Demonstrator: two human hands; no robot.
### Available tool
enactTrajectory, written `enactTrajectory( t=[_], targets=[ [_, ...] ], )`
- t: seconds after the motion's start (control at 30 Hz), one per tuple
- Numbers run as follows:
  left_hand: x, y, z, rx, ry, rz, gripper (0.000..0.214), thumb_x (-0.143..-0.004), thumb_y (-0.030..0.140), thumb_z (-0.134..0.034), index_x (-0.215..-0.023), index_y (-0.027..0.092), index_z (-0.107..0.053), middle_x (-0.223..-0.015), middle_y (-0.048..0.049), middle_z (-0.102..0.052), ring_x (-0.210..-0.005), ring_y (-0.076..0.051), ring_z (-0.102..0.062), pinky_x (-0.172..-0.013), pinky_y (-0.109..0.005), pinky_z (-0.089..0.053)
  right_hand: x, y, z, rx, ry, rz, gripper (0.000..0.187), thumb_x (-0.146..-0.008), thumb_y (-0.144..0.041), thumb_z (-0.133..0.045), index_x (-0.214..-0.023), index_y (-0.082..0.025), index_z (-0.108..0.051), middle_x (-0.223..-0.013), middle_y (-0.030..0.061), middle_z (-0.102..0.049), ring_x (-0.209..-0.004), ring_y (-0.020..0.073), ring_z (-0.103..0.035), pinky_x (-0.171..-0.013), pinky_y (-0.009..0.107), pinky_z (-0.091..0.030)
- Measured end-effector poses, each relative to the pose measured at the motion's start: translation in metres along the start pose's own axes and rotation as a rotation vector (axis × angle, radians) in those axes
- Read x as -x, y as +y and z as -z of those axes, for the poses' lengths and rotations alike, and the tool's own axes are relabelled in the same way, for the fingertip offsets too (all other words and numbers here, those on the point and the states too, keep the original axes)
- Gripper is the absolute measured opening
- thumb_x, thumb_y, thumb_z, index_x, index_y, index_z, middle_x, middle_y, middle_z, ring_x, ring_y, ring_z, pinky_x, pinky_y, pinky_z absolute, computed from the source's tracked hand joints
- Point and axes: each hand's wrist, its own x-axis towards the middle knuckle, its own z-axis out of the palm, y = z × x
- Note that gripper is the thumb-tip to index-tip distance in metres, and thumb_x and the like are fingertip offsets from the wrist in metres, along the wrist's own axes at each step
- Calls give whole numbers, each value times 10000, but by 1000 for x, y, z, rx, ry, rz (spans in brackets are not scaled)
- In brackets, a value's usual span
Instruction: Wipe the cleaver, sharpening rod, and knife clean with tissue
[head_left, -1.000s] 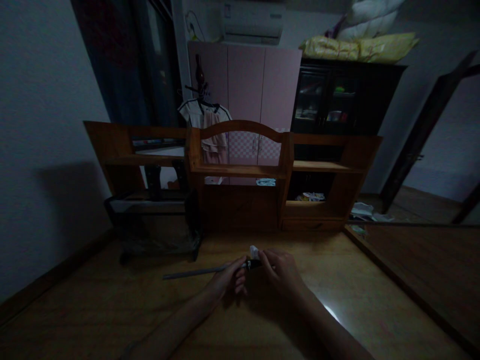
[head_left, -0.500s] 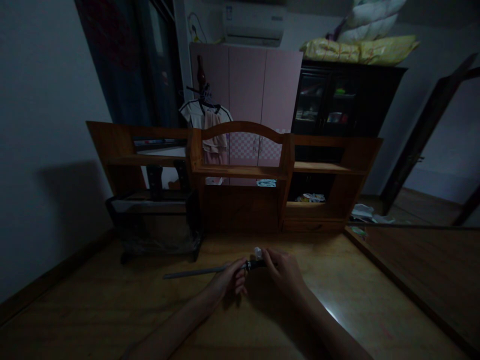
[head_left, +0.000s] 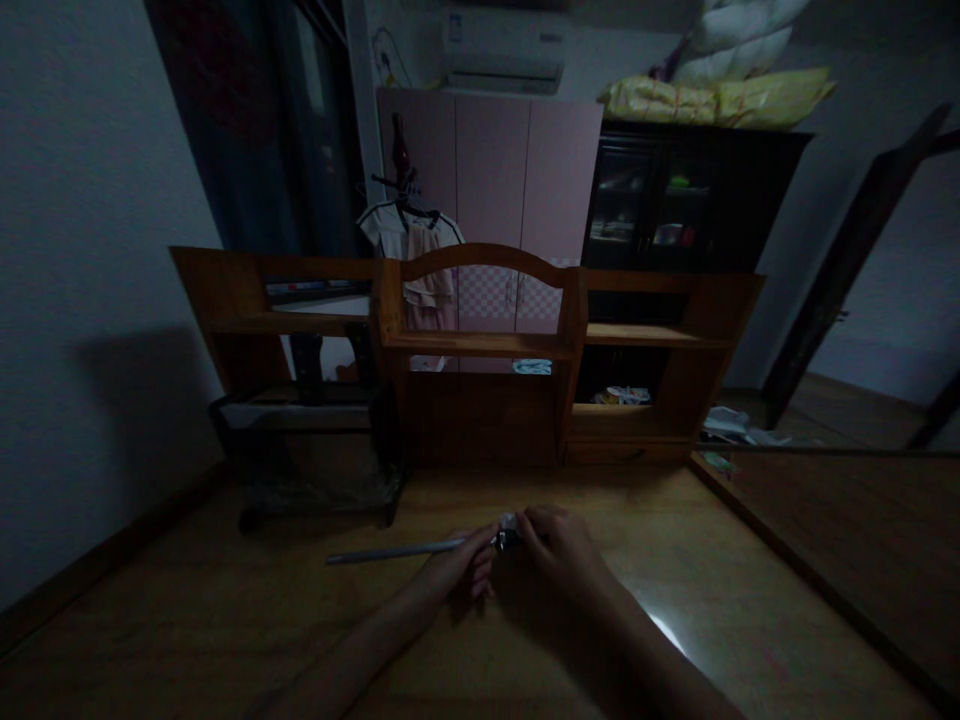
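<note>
A long thin grey rod-like tool (head_left: 394,551) lies level just above the wooden desk, its tip pointing left. My left hand (head_left: 463,566) is closed round it near its dark handle end. My right hand (head_left: 559,548) is closed on the handle end, where a small white scrap (head_left: 508,522) shows between my fingers. Both hands meet at the middle of the desk. The room is dim, so the handle's detail is hard to make out.
A wooden hutch with open shelves (head_left: 480,345) stands at the back of the desk (head_left: 225,620). A dark wire basket (head_left: 300,440) sits at its left. A second wooden surface (head_left: 840,530) adjoins on the right. Behind are a pink wardrobe (head_left: 491,170) and a dark cabinet (head_left: 675,190).
My right hand has slid left along the handle toward my left hand, covering most of the dark end. The white scrap has sunk lower between the fingers.
</note>
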Motion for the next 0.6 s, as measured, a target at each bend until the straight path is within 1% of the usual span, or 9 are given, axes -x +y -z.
enactTrajectory(
  t=[0.07,0.1,0.2,0.33,0.47,0.6],
  targets=[
    [-1,0,0,15,10,-18,529,-672,631,-670,-559,206,-376,-390,104,-321,-284,-61,-309,-346,-212,-306,0,-1,0,-7,-1,2,357,-979,-335,-357,-743,-192,-584,-723,36,-647,-657,144,-590,-628,233,-354],
    [0,1,0,21,10,-18,533,-665,634,-672,-558,207,-371,-389,106,-315,-283,-62,-307,-350,-214,-314,0,-2,1,-6,-1,1,361,-980,-336,-356,-743,-192,-588,-722,36,-650,-655,145,-591,-623,233,-352],
    [2,4,1,29,-6,10,562,-674,652,-648,-529,213,-330,-381,100,-315,-286,-68,-330,-399,-236,-384,-1,-4,4,16,16,-13,388,-981,-348,-350,-735,-193,-607,-698,34,-656,-624,146,-592,-597,237,-341],
    [5,7,2,73,-6,27,563,-714,633,-632,-515,212,-314,-381,92,-334,-302,-67,-338,-467,-254,-441,-3,1,7,69,94,-103,412,-982,-366,-347,-761,-201,-654,-715,45,-693,-620,160,-623,-572,252,-327],
    [6,9,2,103,-1,32,557,-692,626,-657,-520,210,-329,-379,95,-336,-300,-66,-330,-463,-250,-442,-2,9,9,149,156,-186,417,-980,-379,-352,-778,-212,-676,-729,61,-710,-652,185,-648,-581,264,-323],
    [7,11,0,110,20,20,556,-679,623,-671,-528,210,-330,-382,100,-330,-302,-64,-326,-477,-260,-460,-1,7,9,77,128,-129,406,-985,-379,-343,-781,-214,-652,-725,48,-697,-671,178,-647,-589,253,-329]
  ],
)
